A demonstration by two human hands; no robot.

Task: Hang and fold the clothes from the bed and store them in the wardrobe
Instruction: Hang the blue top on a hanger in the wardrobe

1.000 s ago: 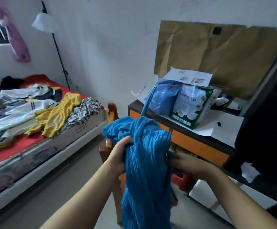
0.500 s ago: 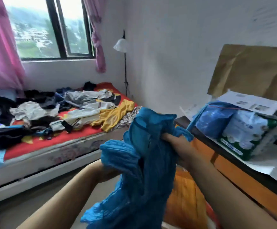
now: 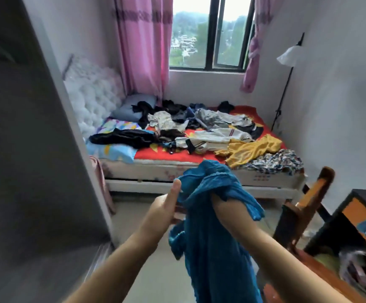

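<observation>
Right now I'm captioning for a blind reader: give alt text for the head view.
Two bare hands hold up a blue garment: the left hand at its edge, the right hand hidden inside it. Behind is a bed strewn with clothes, under a window with pink curtains.

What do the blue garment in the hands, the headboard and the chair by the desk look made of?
Blue garment: thin crinkled woven fabric, matte, likely cotton or a blend; fine vertical creases show. Headboard: white tufted padding, slightly glossy, possibly faux leather. Chair: varnished wood, orange-brown with dark edges.
</observation>
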